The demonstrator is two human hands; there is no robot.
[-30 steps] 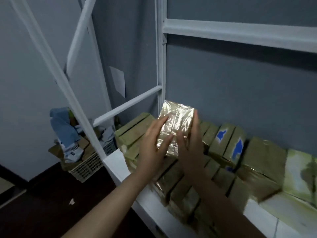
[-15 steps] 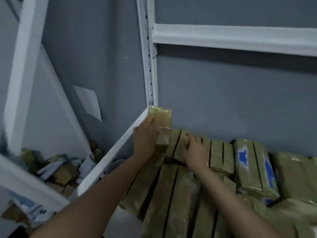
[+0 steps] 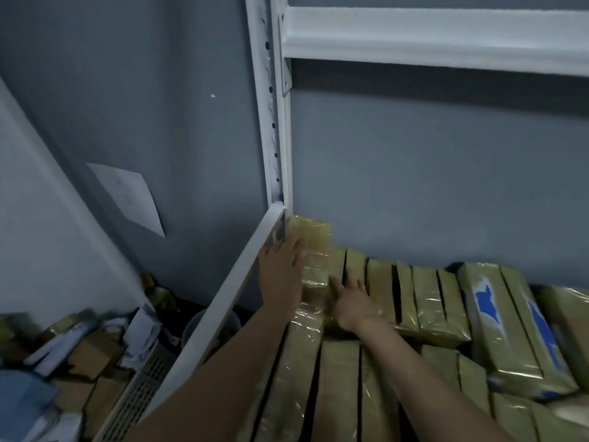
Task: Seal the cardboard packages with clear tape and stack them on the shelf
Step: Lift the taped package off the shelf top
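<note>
1. Head view, hands and package: I found the left hand (image 3: 280, 275) gripping the package (image 3: 314, 247), with its thumb across the near face and its fingers up the left side. The package stood on end in the back left corner of the shelf (image 3: 223, 314), just beside the post (image 3: 273, 138). The right hand (image 3: 353, 306) lay flat with fingers spread, holding nothing and resting on the row of packages (image 3: 424, 301) to its right.
2. Head view, step in hand: I judged this to be the seating of the package. It needed to go down square into the corner, with the right hand steadying the row so the gap stayed wide. The slick tape wrap would likely slip, so a firm grip was advisable.
3. Head view, surroundings: blue-printed packages (image 3: 497, 317) lay further right. A sheet of paper (image 3: 127, 196) hung on the wall, and a basket (image 3: 140, 393) of scraps stood on the floor.
4. Head view, obstructions: the post and the slanting shelf edge crowded the left hand, leaving it little room to pull out.
</note>
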